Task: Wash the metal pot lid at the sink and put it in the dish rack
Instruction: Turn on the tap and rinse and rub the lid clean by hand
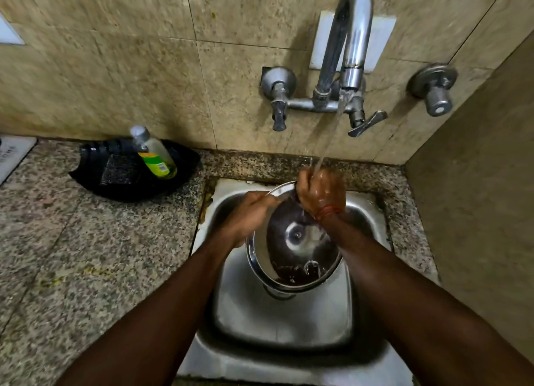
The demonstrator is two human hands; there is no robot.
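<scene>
Lid: tilted over sink, likely to drain.
Left grip: pinches rim at ten o'clock, steadying.
Right grip: curled round rim at twelve, under stream.

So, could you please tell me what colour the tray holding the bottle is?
The tray is black; the head view shows it.

Speckled granite table fills the left side, stained along the back of the steel sink set into it on the right. By the wall sits a black tray, with a bottle and a dark scrub pad inside. A white slab pokes in at the far left edge.
</scene>
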